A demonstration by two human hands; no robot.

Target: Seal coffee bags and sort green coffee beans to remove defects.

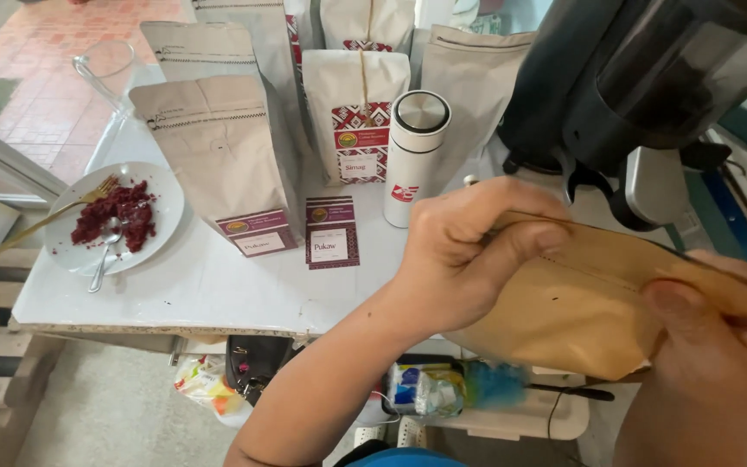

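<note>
brown paper pouch [564,311] held low right, off the surface [218,285] | 2 tall kraft bags [218,156] with purple labels behind; white bag [358,112] with red patterned label; white flask [415,156] beside it | left hand [464,251] fingers pinching pouch top edge | right hand [719,346] fingers pinching its right side

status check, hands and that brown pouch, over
Left hand pinching top edge of brown pouch. Right hand gripping its other end. Pouch held below black grinder, nothing between.
</note>
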